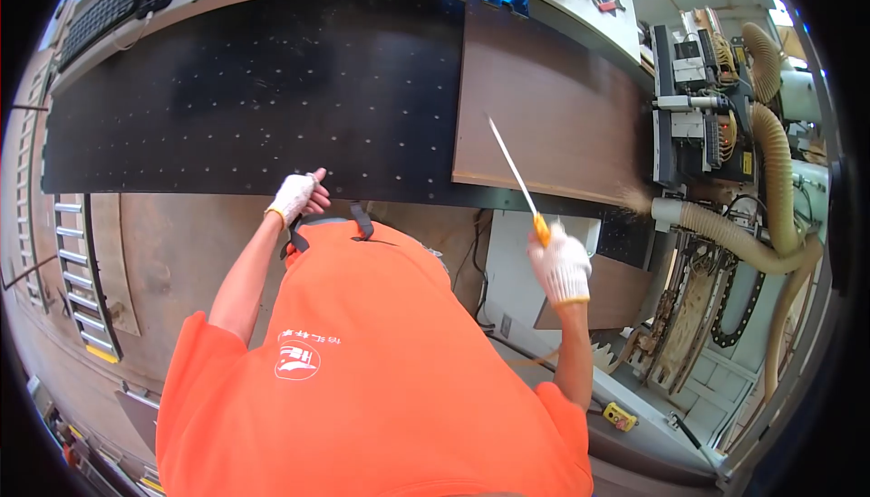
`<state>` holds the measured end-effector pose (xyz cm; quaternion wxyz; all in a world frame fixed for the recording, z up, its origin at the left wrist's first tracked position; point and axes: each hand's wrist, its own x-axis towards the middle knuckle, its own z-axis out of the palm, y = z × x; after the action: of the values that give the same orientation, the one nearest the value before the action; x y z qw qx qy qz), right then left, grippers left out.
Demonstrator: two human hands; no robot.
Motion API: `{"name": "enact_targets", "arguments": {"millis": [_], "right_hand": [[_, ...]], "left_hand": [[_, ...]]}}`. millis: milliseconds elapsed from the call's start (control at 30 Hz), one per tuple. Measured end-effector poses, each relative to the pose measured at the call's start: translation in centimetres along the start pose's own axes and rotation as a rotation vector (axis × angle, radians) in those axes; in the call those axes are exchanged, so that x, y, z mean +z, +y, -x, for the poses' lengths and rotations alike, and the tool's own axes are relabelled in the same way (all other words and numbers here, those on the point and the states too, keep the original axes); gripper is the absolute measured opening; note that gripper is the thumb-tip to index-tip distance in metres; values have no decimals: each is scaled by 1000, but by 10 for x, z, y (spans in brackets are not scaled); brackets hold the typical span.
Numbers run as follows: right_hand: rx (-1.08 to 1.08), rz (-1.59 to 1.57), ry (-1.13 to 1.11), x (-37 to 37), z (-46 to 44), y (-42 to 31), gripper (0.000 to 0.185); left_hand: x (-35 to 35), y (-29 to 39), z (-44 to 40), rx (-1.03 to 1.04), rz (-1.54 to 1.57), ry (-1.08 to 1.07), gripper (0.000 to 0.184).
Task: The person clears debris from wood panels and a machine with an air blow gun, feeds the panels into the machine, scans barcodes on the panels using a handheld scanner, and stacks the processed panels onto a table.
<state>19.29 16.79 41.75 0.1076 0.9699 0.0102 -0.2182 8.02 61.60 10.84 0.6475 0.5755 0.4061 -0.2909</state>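
Observation:
My right hand (560, 266), in a white knit glove, is closed around the yellow handle of a long screwdriver (515, 169). Its thin metal shaft points up and left, over the near part of a brown board (562, 98). My left hand (301, 196), gloved with the fingertips bare, is at the near edge of a black perforated table (272, 89). One finger stretches out and the others are loosely bent, with nothing visible in them. Whether that hand touches the table edge I cannot tell.
A machine head (693, 103) with a ribbed hose (775, 175) stands at the right, close to the board's end. A keyboard (104, 21) lies on the upper left desk. A metal roller rack (83, 270) is at the left, and a yellow control box (620, 416) sits lower right.

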Motion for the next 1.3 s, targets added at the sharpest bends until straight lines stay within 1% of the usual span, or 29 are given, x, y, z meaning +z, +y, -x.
{"name": "enact_targets", "arguments": {"millis": [33, 67, 133, 233, 333, 400, 433, 500, 533, 600, 633, 667, 733, 800, 867, 900, 1033, 1100, 1167, 1300], "right_hand": [[-26, 10, 72, -1, -10, -19, 42], [-57, 21, 73, -6, -19, -37, 43], [-24, 92, 110, -20, -28, -71, 46], [58, 100, 190, -61, -19, -118, 46], [84, 111, 228, -86, -8, -146, 47], [102, 108, 215, -98, 3, -162, 45], [61, 59, 174, -108, 15, -171, 43], [-27, -95, 71, -115, 43, -183, 38], [20, -95, 51, -119, 59, -191, 38], [-112, 52, -270, -122, 88, -206, 38], [-114, 182, -259, -107, 96, -202, 39], [-85, 183, -276, -97, 101, -197, 39], [81, 357, -237, -78, 104, -189, 39], [131, 371, -214, -62, 98, -163, 39], [282, 399, -164, -47, 91, -138, 38], [324, 408, -164, -39, 85, -125, 38], [383, 377, -156, -8, 63, -80, 40], [413, 347, -136, 3, 49, -60, 40], [482, 297, -142, 9, 39, -43, 42], [530, 239, -95, 24, 20, 5, 44]], "left_hand": [[-5, 9, 8, 12, -50, -54, 64], [-11, 16, 18, 21, -102, -109, 63], [-30, 23, 32, 79, -164, -180, 59], [-74, 20, 36, 140, -197, -199, 58], [-128, 0, 28, 144, -151, -163, 59], [-162, -11, 25, 169, -190, 1, 57], [-177, -13, 26, 132, -160, 72, 61], [-201, -23, 23, 144, -82, 98, 62], [-206, -26, 22, 147, -57, 101, 62], [-209, -30, 16, 143, -90, 66, 63], [-209, -32, 13, 138, -104, 62, 63], [-209, -32, 11, 138, -113, 67, 63], [-207, -33, 13, 157, -116, 93, 62], [-206, -44, 6, 182, -118, 72, 62], [-205, -45, 5, 175, -138, 54, 62], [-206, -44, 6, 170, -154, 58, 62], [-209, -45, 7, 219, -139, 41, 61], [-208, -42, 9, 175, -128, 29, 61], [-210, -47, 6, 186, -112, 24, 61], [-206, -45, 0, 173, -96, 32, 62]]}}
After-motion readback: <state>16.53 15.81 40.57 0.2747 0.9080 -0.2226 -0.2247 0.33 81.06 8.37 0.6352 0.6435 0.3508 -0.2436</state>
